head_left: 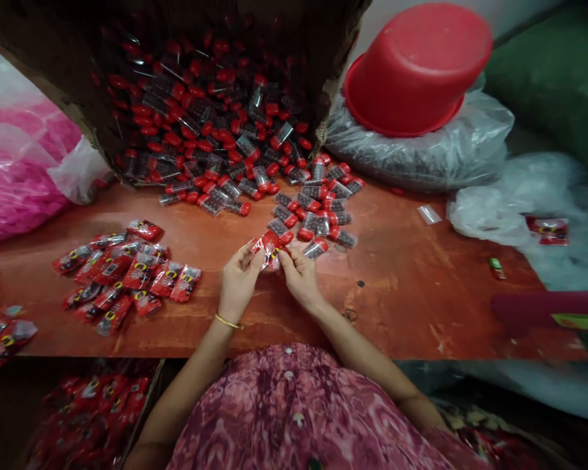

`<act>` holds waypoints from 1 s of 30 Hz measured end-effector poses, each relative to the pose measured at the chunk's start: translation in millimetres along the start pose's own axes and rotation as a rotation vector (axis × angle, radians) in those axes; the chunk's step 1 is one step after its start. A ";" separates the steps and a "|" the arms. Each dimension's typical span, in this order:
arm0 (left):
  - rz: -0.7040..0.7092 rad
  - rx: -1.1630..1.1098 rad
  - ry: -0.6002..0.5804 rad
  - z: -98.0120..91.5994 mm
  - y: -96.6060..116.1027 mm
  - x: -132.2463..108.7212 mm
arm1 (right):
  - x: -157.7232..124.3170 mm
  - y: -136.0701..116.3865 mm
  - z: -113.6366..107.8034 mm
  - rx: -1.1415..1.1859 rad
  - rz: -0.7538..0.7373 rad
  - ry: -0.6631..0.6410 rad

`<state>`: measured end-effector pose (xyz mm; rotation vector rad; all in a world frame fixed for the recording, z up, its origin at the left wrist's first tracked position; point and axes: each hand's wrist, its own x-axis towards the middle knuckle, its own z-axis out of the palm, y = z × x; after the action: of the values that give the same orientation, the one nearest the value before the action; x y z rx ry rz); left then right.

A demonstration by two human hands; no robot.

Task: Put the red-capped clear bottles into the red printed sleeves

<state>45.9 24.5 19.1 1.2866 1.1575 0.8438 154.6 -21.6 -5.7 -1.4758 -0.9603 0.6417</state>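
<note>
Between my two hands, above the red table, is a small red printed packet [268, 247]. My left hand [240, 277] pinches its left edge, and a gold bangle sits on that wrist. My right hand [300, 274] grips the right edge with thumb and fingers closed. Just beyond my hands lies a loose group of small clear containers with red caps and dark contents [318, 209]. To the left, a pile of similar red packets [127, 267] rests on the table. Whether the held packet contains anything, I cannot tell.
A large carton [85, 124] on its side spills many red-capped containers. A red tub [421, 72] sits upside down on a clear bag [421, 156]. Pink items fill a bag [19, 170] at left. More packets [93, 418] lie below the table's front edge.
</note>
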 end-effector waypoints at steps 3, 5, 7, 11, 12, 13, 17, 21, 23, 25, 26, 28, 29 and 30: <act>-0.314 -0.312 -0.179 4.8 6.9 -5.4 | -5.5 0.3 -1.1 -0.090 -0.059 0.031; -0.367 -0.400 -0.133 8.5 10.4 -8.3 | -9.0 0.8 -2.0 -0.142 -0.092 0.024; -0.363 -0.428 -0.052 11.2 12.0 -9.2 | -9.9 1.2 -6.7 -0.204 -0.123 -0.028; -0.369 -0.424 0.010 11.7 11.8 -4.8 | -1.0 5.2 -28.8 -0.561 -0.150 0.032; -0.360 -0.421 0.015 11.3 11.6 -3.3 | 2.0 7.7 -35.3 -0.699 -0.127 0.095; -0.349 -0.416 0.015 10.8 11.4 -2.0 | 4.4 10.7 -41.3 -0.834 -0.094 0.152; -0.343 -0.415 -0.011 9.6 11.2 1.1 | -0.3 24.7 -59.2 -1.124 -0.061 0.137; -0.376 -0.439 -0.041 8.1 10.0 1.4 | -21.1 35.8 -71.3 -1.072 -0.199 0.096; -0.383 -0.437 -0.046 7.4 9.2 1.3 | -28.5 39.4 -75.0 -1.108 -0.168 0.183; -0.391 -0.437 -0.048 6.8 8.7 1.2 | -31.7 41.5 -76.3 -1.170 -0.117 0.203; -0.398 -0.441 -0.048 6.5 8.6 1.1 | -32.0 42.0 -76.1 -1.189 -0.109 0.184; -0.412 -0.451 -0.049 5.6 8.2 1.0 | -31.4 42.0 -75.0 -1.191 -0.126 0.142; -0.416 -0.453 -0.049 5.0 7.8 0.9 | -30.8 41.8 -74.5 -1.180 -0.140 0.138; -0.418 -0.453 -0.051 4.3 7.3 1.0 | -30.2 41.6 -74.3 -1.167 -0.149 0.142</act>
<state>51.2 25.3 25.7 0.6605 1.0663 0.7013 209.9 -84.4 -39.7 -2.3664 -1.4033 -0.2317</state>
